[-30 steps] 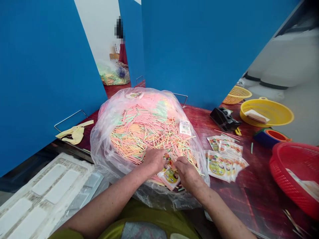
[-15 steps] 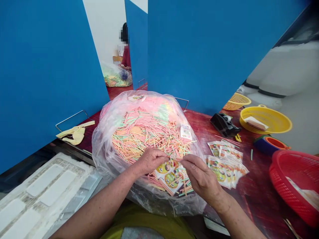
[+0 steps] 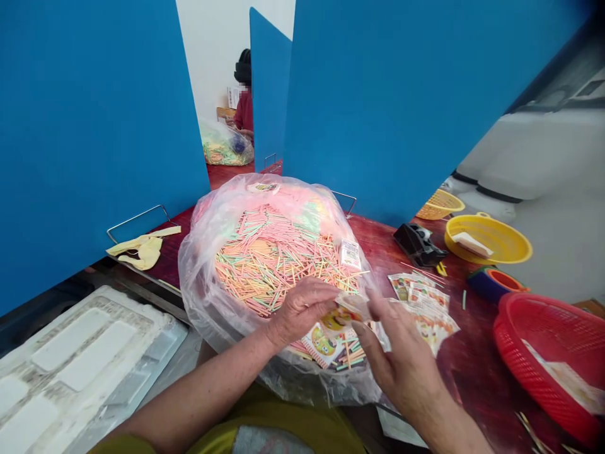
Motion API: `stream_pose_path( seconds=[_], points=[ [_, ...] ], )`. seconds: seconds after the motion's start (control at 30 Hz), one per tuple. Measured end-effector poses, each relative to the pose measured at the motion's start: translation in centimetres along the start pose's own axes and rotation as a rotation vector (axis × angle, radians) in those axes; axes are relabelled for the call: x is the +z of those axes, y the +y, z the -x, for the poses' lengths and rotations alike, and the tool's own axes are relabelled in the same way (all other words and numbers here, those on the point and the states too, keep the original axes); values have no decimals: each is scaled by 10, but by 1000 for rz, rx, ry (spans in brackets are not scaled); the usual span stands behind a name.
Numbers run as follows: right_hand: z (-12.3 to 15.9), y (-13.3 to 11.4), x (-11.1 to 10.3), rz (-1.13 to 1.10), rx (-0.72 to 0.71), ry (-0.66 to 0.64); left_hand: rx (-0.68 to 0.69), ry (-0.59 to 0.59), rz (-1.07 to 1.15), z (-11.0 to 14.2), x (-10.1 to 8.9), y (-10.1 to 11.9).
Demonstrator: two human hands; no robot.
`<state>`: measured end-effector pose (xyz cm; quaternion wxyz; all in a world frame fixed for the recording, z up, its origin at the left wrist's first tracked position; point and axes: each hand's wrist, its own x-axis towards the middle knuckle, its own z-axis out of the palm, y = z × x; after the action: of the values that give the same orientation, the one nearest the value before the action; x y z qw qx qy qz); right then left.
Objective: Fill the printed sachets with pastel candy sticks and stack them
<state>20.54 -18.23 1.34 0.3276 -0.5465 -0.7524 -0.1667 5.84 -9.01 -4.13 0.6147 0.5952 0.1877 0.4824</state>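
Left hand point(image 3: 302, 309) pinching one printed packet point(image 3: 338, 318) over the plastic bag point(image 3: 193, 265), right hand point(image 3: 406, 356) at its edge, fingers parted; several packets point(image 3: 428, 293) laid on table point(image 3: 472, 359), heaped coloured sticks point(image 3: 269, 252) left loose

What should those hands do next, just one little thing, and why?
Perhaps the right hand could gently pinch the right end of the picture packet. The left hand grips its left side, while the right one is spread beside the other end, so a pinch might steady it. Whether it already touches is too blurred to tell.
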Motion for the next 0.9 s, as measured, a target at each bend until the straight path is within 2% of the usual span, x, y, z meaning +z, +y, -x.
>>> stream_pose_path(
  seconds=[0.07, 0.13, 0.17, 0.27, 0.33, 0.4, 0.47, 0.57, 0.63, 0.7, 0.77, 0.83, 0.9],
  points=[
    [12, 5, 1, 68, 34, 28, 22, -41, -78, 2, 11, 0],
    [31, 28, -5, 193, 129, 33, 37, -140, -214, 6, 12, -3],
    [43, 44, -9, 273, 190, 17, 53, -209, -293, 10, 9, -5],
    [72, 94, -14, 483, 292, -181, 121, -412, -521, 24, -7, -12],
    [75, 107, -3, 553, 283, -222, 181, -477, -678, 33, -17, -14],
    [58, 95, 21, 482, 200, -241, 225, -537, -823, 39, -22, -14],
    [25, 66, 51, 330, 82, -341, 244, -578, -944, 43, -23, -14],
    [-32, 26, 93, 211, -92, -663, 231, -666, -1087, 44, -26, -16],
    [-58, 16, 114, 187, -139, -883, 229, -730, -1121, 44, -30, -19],
    [-69, 17, 129, 194, -177, -1013, 235, -755, -1100, 45, -34, -23],
    [-67, 21, 138, 231, -248, -994, 239, -754, -1059, 44, -37, -27],
    [-59, 24, 143, 273, -326, -886, 240, -752, -1017, 42, -38, -28],
    [-51, 28, 143, 277, -334, -816, 244, -740, -960, 39, -39, -27]
  ],
)
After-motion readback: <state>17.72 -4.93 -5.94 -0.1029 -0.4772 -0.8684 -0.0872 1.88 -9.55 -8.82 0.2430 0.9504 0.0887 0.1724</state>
